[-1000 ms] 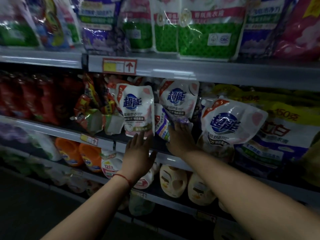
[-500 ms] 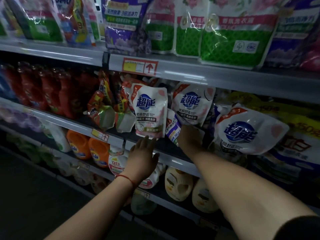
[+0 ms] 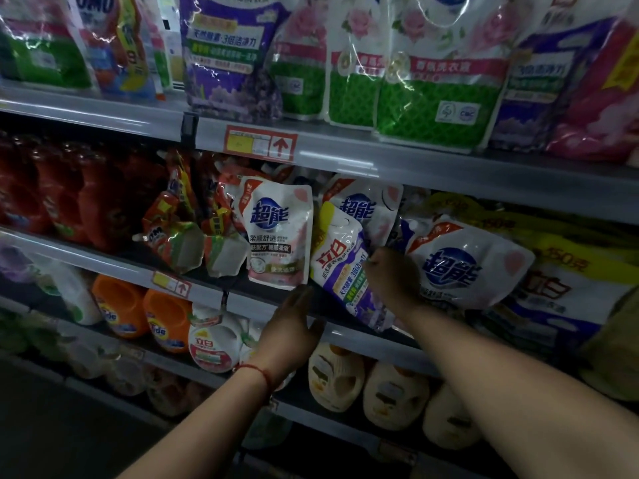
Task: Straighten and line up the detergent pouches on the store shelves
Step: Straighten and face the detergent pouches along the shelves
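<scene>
On the middle shelf [image 3: 262, 299] a white and pink pouch [image 3: 278, 233] stands upright. Right of it a purple and white pouch [image 3: 342, 267] leans tilted, pulled forward, and my right hand [image 3: 394, 276] grips its right edge. Behind it stands another white pouch [image 3: 371, 205]. A third white pouch [image 3: 463, 264] lies slanted to the right of my right hand. My left hand [image 3: 292, 326] is open, fingers straight, just under the upright pouch's bottom corner at the shelf's front edge.
Orange and green pouches [image 3: 179, 233] slump left of the white ones, red bottles [image 3: 52, 191] further left. Large green and purple bags [image 3: 425, 81] fill the top shelf. Orange jugs [image 3: 138, 309] and cream jugs [image 3: 390, 392] stand on the lower shelf. Yellow bags [image 3: 567, 278] sit at right.
My right hand has pulled the purple and white pouch out from behind the white ones and tilted it forward. My left hand stayed below the upright pouch. The camera moved closer.
</scene>
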Action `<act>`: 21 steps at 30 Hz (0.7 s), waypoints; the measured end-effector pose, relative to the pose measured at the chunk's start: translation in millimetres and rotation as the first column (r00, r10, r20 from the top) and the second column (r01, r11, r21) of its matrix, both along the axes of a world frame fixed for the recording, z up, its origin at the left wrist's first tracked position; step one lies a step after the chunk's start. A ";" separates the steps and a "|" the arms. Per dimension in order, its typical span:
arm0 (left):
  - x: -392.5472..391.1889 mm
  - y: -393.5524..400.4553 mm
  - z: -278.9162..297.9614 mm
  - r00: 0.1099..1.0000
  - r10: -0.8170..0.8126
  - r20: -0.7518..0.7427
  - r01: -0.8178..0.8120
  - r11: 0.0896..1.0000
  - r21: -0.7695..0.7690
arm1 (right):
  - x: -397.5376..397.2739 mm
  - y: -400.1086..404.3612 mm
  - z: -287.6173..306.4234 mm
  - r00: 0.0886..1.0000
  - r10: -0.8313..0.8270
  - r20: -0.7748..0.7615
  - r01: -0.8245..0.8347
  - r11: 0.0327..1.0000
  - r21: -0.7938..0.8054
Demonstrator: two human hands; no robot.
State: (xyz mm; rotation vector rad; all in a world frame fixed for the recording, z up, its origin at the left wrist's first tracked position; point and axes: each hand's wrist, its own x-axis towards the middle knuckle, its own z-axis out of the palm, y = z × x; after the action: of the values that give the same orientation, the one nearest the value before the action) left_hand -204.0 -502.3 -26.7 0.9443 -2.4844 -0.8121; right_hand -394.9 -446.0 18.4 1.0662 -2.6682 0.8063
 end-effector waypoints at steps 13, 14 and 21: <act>-16.9 22.0 10.8 0.925 0.199 -0.323 0.196 0.479 0.856 | 21.3 27.0 31.6 0.950 0.080 0.301 -0.037 0.989 -0.146; -17.3 22.4 8.9 0.918 0.208 -0.337 0.224 0.430 0.875 | 25.6 30.6 32.2 0.940 0.106 0.324 -0.049 0.983 -0.179; -16.8 20.8 4.1 0.909 0.299 -0.289 0.277 0.083 0.957 | 60.6 56.8 49.2 0.898 0.264 0.351 -0.189 0.954 -0.234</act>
State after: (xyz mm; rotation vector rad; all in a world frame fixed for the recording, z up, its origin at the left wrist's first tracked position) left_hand -220.7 -481.4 -22.6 0.9023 -1.1409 -2.5796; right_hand -334.3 -389.2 67.6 1.3018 -2.7110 1.4221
